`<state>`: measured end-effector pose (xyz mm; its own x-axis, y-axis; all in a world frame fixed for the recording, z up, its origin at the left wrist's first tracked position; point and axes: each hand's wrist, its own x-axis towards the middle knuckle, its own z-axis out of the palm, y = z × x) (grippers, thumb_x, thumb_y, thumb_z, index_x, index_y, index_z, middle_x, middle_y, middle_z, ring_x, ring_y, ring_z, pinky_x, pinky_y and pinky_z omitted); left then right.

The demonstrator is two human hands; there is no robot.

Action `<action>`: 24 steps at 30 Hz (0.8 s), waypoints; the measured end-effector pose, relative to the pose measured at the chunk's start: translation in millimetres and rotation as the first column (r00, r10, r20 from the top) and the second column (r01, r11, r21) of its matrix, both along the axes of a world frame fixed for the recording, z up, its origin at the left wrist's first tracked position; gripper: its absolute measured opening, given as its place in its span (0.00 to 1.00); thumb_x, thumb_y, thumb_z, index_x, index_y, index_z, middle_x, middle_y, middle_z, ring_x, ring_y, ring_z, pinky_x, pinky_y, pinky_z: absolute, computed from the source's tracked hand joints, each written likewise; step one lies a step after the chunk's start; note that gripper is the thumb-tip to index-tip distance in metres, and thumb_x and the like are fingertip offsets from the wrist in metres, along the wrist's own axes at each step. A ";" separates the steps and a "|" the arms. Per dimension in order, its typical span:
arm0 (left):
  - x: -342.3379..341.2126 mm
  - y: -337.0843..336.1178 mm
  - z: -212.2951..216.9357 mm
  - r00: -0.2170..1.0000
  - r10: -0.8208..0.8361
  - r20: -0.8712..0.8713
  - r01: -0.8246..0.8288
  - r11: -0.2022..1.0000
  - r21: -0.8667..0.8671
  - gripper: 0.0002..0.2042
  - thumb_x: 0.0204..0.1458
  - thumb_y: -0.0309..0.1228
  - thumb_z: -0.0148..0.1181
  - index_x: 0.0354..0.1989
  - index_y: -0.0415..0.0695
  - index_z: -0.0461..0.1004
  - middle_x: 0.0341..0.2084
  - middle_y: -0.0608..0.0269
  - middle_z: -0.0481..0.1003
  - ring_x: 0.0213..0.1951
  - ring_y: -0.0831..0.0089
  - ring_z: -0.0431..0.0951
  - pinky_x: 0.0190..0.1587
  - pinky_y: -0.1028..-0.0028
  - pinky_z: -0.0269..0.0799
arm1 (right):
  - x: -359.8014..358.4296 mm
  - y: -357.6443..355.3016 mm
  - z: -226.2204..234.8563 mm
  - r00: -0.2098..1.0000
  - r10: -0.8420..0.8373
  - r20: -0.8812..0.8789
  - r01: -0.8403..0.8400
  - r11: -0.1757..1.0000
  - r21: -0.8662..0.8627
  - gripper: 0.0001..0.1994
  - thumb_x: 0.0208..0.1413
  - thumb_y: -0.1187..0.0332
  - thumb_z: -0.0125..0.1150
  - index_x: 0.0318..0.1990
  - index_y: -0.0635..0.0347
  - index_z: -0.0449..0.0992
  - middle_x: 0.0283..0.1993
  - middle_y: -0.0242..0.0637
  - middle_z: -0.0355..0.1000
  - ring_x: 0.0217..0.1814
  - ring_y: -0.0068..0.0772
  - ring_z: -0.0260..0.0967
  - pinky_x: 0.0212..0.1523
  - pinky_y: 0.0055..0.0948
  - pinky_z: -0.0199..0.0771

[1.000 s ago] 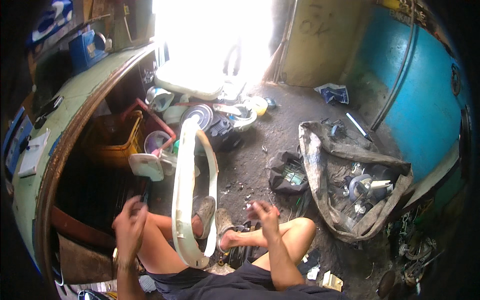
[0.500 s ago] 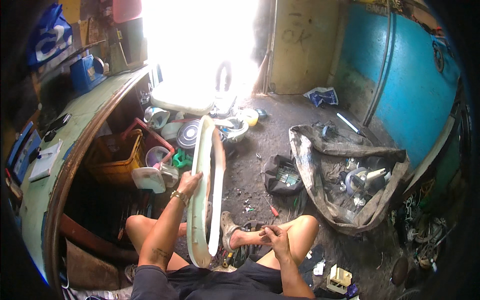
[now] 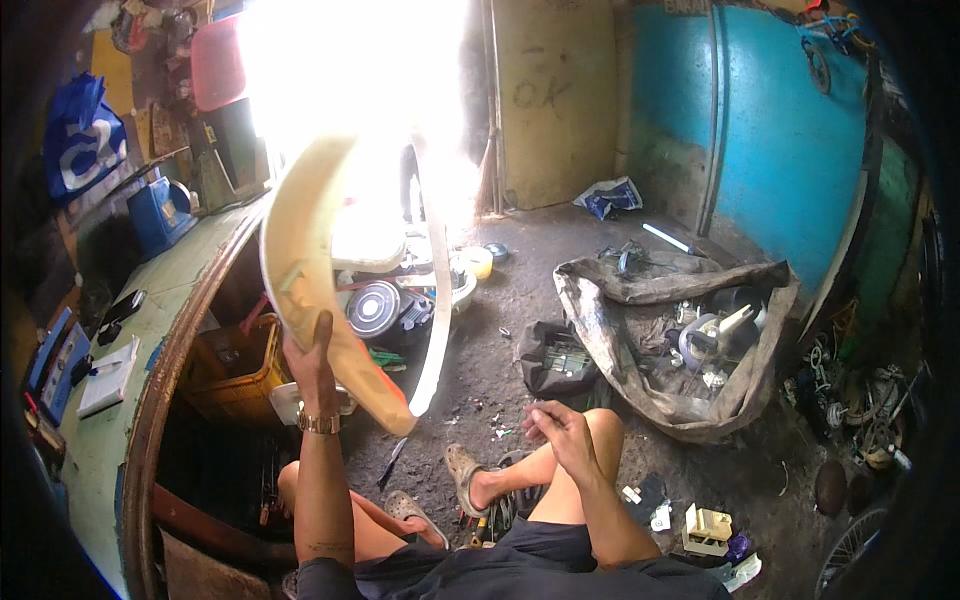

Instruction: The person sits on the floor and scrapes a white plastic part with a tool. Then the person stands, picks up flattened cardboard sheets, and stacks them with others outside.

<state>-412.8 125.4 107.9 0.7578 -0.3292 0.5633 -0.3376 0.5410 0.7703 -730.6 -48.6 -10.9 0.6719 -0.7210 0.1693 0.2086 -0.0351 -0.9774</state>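
My left hand (image 3: 312,362) is closed round the lower part of a large cream plastic frame (image 3: 300,235). The frame looks like a long open loop, with one broad curved side and one thin side. It is held up in front of me, tilted, its top washed out by the bright doorway. Over my right knee, my right hand (image 3: 562,432) has its fingers curled and pinched together. Whatever they may hold is too small to make out.
A green worktop (image 3: 215,262) runs along the left, with a yellow crate (image 3: 235,395) below it. Fan parts (image 3: 373,308) lie beyond the frame. To the right are a black bag (image 3: 560,358) and a worn grey sack (image 3: 640,395) around loose parts. A cream plastic piece (image 3: 708,528) lies lower right.
My left hand has raised the cream frame and moved it left, turning its broad side toward me. My right hand stays near the knee, fingers still curled. The view has shifted.
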 end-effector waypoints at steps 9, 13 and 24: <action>30.6 -24.1 -89.0 0.931 0.363 0.043 -0.365 0.914 0.178 0.13 0.59 0.38 0.60 0.46 0.42 0.75 0.26 0.72 0.72 0.24 0.85 0.68 0.24 0.80 0.64 | 28.1 29.7 21.9 0.993 0.101 0.065 -0.100 0.995 -0.026 0.11 0.63 0.70 0.56 0.48 0.66 0.76 0.37 0.37 0.77 0.36 0.23 0.73 0.40 0.23 0.75; 22.4 -30.4 -89.9 0.908 0.418 -0.037 -0.408 0.899 0.158 0.15 0.60 0.39 0.59 0.44 0.37 0.75 0.24 0.72 0.73 0.22 0.85 0.67 0.23 0.80 0.63 | 28.3 40.5 16.1 0.992 0.068 -0.103 -0.077 0.993 -0.087 0.11 0.63 0.70 0.57 0.48 0.66 0.77 0.36 0.36 0.77 0.35 0.21 0.72 0.39 0.21 0.73; 24.0 -41.0 -40.2 0.921 0.381 -0.077 -0.361 0.912 0.195 0.19 0.61 0.44 0.57 0.42 0.35 0.74 0.26 0.65 0.75 0.26 0.82 0.70 0.28 0.77 0.66 | 169.0 43.8 -2.6 0.873 -0.045 -0.486 -0.310 0.719 -0.622 0.22 0.57 0.59 0.61 0.59 0.50 0.70 0.49 0.44 0.74 0.47 0.43 0.76 0.50 0.39 0.74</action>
<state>-388.9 84.4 67.7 0.8985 -0.0971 0.4280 -0.3946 0.2484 0.8846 -561.6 -4.7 -13.5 0.8737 -0.4309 0.2258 -0.1758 -0.7125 -0.6793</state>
